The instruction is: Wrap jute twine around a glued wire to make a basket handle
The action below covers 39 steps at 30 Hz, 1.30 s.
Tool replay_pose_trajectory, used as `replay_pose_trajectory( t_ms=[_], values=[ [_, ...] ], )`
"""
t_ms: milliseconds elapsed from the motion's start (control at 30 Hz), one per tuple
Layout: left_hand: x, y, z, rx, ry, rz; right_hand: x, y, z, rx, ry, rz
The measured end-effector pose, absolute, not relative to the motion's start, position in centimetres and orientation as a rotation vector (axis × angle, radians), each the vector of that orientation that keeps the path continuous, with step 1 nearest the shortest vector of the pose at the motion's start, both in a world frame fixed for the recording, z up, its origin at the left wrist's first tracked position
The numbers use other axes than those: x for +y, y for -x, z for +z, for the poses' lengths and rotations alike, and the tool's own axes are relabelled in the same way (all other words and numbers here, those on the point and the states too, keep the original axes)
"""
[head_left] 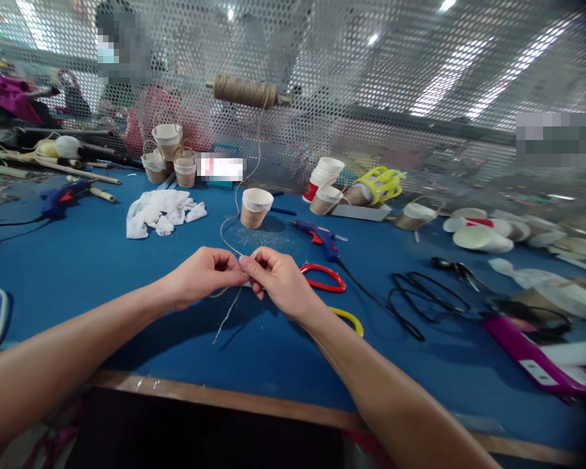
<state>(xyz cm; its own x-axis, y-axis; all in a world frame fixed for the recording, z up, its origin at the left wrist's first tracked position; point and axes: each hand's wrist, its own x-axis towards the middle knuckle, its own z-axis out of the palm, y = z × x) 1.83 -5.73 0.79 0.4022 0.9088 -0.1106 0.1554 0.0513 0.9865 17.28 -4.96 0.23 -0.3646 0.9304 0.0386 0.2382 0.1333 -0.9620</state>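
Twine (228,240) runs down from a spool (244,90) on the mesh panel to my two hands, which meet over the blue table. My left hand (215,270) pinches the twine, its fingers closed. Pressed against it, my right hand (276,277) also has thumb and fingers closed on the twine. A loose frayed end (227,316) hangs below them. Just beyond stands a small cup (256,210) wrapped in brown with a white rim. Scissors with a red handle (325,278) and a yellow handle (349,319) lie beside my right hand, their blades mostly hidden.
A blue glue gun (322,240) trails a black cord (410,299) on the right; another glue gun (63,197) lies left. White cloth scraps (161,212) and stacked handled cups (167,138) sit at back left. Paper cups (327,170) and a magenta power strip (527,355) are on the right.
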Motion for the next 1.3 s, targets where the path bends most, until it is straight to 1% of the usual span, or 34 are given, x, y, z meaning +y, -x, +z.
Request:
replay_pose_trajectory(
  t_ms=[167,667,800,967,1033,1300],
  values=[
    [-5.70,-1.61,0.97,0.920,-1.295,0.736,-4.93,-17.33,0.37,-1.554,0.957,1.485],
    [-5.73,-1.58,0.90,0.894,-1.294,0.694,-5.12,-17.20,0.50,-1.607,1.097,1.385],
    [-5.70,-1.49,1.01,0.881,-1.281,0.690,-5.06,-17.22,0.47,-1.557,1.077,1.433],
    [-5.50,-1.32,1.25,0.850,-1.221,0.659,-4.88,-17.44,0.61,-1.491,0.937,1.595],
    [-5.44,-1.31,1.17,0.864,-1.233,0.660,-4.83,-17.49,0.63,-1.520,0.964,1.567],
    [-5.42,-1.58,0.69,1.017,-1.451,0.729,-4.81,-17.48,0.59,-1.720,1.159,1.246]
  ],
)
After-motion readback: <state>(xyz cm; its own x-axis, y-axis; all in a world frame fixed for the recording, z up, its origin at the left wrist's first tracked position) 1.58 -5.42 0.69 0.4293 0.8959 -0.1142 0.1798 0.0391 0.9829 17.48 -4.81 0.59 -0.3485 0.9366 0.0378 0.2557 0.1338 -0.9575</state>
